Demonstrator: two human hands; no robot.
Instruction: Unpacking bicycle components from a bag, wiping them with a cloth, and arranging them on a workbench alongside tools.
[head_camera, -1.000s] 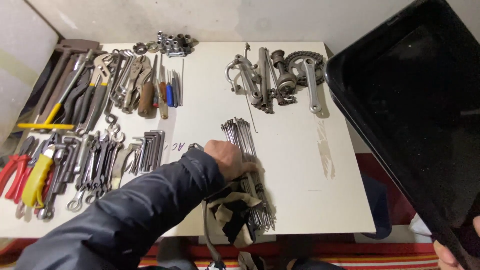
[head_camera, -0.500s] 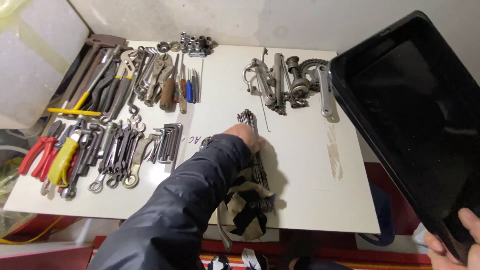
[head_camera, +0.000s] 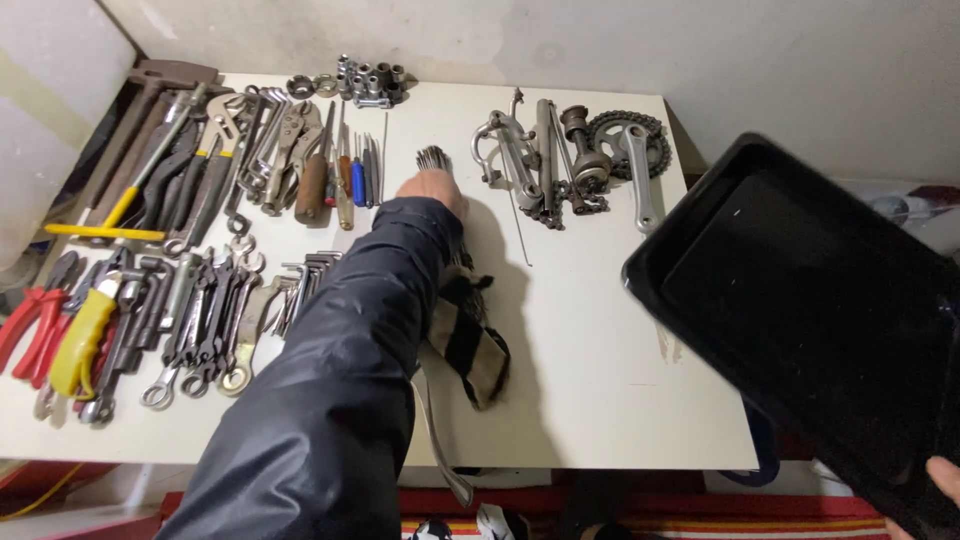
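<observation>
My left hand (head_camera: 432, 190) lies over a bundle of thin metal spokes (head_camera: 433, 158) in the middle of the white table (head_camera: 600, 360), and only the spoke ends show beyond the fingers. My dark sleeve hides the rest of the bundle. A black and tan striped cloth (head_camera: 472, 340) lies under the forearm. At the bottom right corner, my right hand (head_camera: 945, 478) grips the edge of a large, empty black tray (head_camera: 800, 320), held tilted over the table's right side.
Pliers, wrenches, screwdrivers and hex keys (head_camera: 180, 250) fill the table's left half. Sockets and nuts (head_camera: 365, 80) sit at the back. Bicycle parts, with a crank and chainring (head_camera: 620, 150), lie at the back right. A strap (head_camera: 440, 450) hangs over the front edge.
My left hand has slid the spoke bundle away from me toward the back of the table. The black tray has come lower and further over the table's right side.
</observation>
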